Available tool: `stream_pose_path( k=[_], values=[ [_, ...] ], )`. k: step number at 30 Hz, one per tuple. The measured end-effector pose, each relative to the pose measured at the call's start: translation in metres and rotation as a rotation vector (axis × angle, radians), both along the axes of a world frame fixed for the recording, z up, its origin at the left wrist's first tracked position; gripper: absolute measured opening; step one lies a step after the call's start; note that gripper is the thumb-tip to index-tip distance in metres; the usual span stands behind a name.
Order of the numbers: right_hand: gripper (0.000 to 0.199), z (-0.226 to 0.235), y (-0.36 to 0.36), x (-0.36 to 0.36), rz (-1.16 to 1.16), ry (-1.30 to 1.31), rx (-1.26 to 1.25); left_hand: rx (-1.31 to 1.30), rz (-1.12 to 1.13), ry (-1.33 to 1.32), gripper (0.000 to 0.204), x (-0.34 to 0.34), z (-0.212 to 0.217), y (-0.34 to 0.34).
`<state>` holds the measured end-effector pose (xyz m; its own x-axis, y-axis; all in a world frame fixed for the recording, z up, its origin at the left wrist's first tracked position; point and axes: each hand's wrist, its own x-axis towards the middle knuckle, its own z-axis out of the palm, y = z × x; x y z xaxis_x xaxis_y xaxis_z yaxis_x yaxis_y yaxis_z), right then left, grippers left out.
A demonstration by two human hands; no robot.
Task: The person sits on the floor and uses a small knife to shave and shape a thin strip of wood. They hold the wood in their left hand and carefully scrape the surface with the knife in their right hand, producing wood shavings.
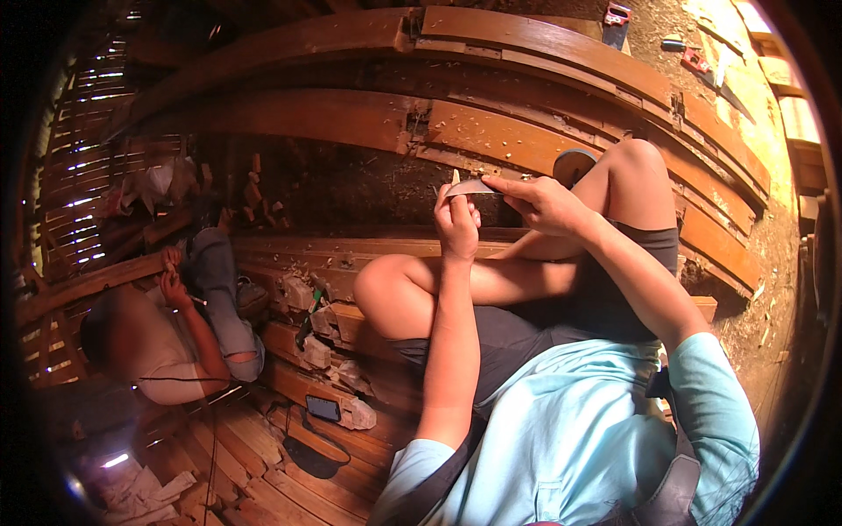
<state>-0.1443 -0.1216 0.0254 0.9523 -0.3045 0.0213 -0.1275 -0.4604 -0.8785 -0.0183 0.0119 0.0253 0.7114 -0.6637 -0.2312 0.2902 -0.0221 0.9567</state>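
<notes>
My left hand (457, 224) is closed round a small pale piece of wood (456, 177), whose tip sticks up above the fingers. Across that tip lies the blade of a knife (471, 187), which my right hand (548, 203) grips, with the index finger stretched along the back of the blade. The knife's handle is hidden inside the right hand. Both hands are held above my crossed legs, in front of long brown wooden beams (491, 131) dotted with pale shavings.
At the left another person (175, 342) sits with hands together. A phone (323, 408) and a dark strapped pouch (314, 456) lie on planks beside me. Hand saws with red handles (617, 16) rest at the upper right. Sunlit ground (763, 263) strewn with chips runs along the right.
</notes>
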Motion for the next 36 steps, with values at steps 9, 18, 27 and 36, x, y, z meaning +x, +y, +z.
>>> stream_pose_path(
  k=[9, 18, 27, 36],
  values=[
    [0.046, 0.014, -0.009, 0.0, -0.273, -0.119, 0.046, -0.034, 0.079, 0.194, 0.019, -0.004, -0.006, 0.0],
    [0.046, -0.01, 0.008, 0.004, -0.102, -0.218, -0.011, -0.179, 0.125, 0.552, 0.021, 0.011, -0.006, 0.004],
    [0.044, 0.0, 0.011, 0.0, -0.084, -0.048, -0.08, -0.348, 0.017, 0.672, 0.025, 0.01, -0.002, 0.002],
    [0.044, 0.003, 0.018, -0.003, -0.2, -0.207, -0.155, -0.456, -0.048, 0.748, 0.024, 0.007, 0.009, 0.001]
  ],
)
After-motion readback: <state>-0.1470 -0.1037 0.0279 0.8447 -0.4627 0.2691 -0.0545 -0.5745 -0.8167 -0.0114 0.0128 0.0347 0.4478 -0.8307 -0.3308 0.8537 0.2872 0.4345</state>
